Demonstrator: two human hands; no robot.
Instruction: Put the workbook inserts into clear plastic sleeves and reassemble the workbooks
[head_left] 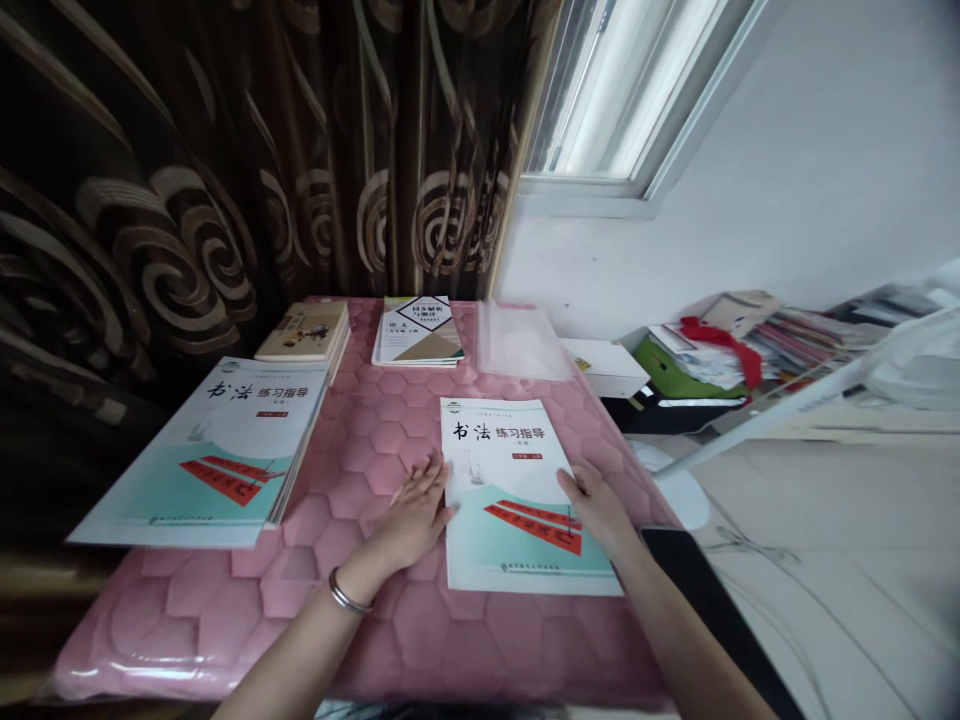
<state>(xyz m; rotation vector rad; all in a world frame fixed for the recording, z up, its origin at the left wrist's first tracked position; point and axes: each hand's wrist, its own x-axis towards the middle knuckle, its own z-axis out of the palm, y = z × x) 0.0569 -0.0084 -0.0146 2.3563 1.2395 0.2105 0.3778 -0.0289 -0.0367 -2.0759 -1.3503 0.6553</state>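
Note:
A calligraphy workbook point(517, 470) with a white and teal cover and red strips lies in front of me on the pink padded table cover point(360, 430). My left hand point(415, 510) rests flat by its left edge, fingers stretched out and the thumb close to the cover. At the right edge, my right hand point(596, 505) grips the workbook, thumb on top of the cover; its other fingers are partly hidden. Another calligraphy workbook point(210, 440) with the same cover design tops a pile to the left.
Behind that pile sits a stack of tan books point(300, 330). Farther back lie a white exercise book point(418, 330) and clear plastic sleeves point(521, 340). Right of the table are a white box point(607, 368), a green bag of papers point(679, 365) and a white lamp point(750, 430).

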